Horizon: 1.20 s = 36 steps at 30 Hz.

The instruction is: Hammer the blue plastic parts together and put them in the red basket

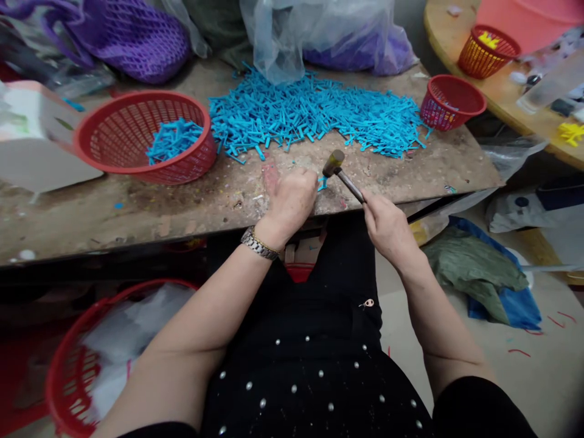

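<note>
My right hand (387,226) is wrapped round the handle of a small hammer (349,184). The hammer's head is raised just above and to the right of a small blue plastic piece (322,182) near the table's front edge. My left hand (292,198), with a metal watch on its wrist, rests on the worn table (214,210) with curled fingers pinching that piece, part of which is hidden behind the fingertips. Beyond both hands spreads a large heap of similar blue plastic pieces (314,112).
A red basket (146,167) with some blue pieces stands at left, beside a white box (41,140). At right is a smaller red basket (452,103). Plastic bags (319,36) and a purple mesh bag (132,39) lie behind. Another red basket (68,371) is below the table.
</note>
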Available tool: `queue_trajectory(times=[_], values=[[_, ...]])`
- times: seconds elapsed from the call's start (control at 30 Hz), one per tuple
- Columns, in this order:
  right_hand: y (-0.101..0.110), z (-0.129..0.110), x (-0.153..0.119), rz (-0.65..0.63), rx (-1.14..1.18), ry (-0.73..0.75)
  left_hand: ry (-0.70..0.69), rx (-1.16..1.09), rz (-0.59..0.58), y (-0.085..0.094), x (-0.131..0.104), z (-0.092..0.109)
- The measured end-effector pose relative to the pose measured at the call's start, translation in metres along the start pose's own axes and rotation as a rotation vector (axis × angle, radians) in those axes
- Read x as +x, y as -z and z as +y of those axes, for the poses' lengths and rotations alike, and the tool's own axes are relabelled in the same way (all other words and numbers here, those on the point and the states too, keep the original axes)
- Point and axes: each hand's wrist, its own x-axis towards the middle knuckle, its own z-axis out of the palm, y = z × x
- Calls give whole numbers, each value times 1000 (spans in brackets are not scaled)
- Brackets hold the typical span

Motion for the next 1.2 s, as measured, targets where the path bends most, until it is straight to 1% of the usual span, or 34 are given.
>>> queue_trajectory(times=[0.1,0.2,0.3,0.37,0.47,0.57,0.67,0.77,0.9,0.97,1.1,1.13,1.2], values=[[3,3,3,33,-27,-18,-15,0,-16,-1,0,-2],[6,3,8,69,-85,-39,-32,-17,33,-3,-1,-6],[4,2,15,49,-199,-79,-44,-20,87,-3,-4,-12],[1,2,20,19,-276,-101,-58,-37,109,0,-6,-18],[-5,3,27,-16,-355,-85,-68,-82,152,11,-8,-29],[-8,7,33,-33,-401,-27,-40,-119,226,33,-8,-44],[-10,12,38,-55,-425,7,48,-80,295,59,-5,-61],[-9,18,41,-79,-404,21,156,55,366,85,0,-82],[-9,26,43,-85,-344,35,308,177,425,111,10,-111],[-10,30,45,-87,-308,39,411,233,434,119,15,-123],[-9,38,56,-60,-210,33,594,279,329,129,19,-141],[-9,39,61,-40,-190,32,615,279,325,130,19,-144],[-7,43,73,-1,-177,26,625,269,369,129,15,-149]])
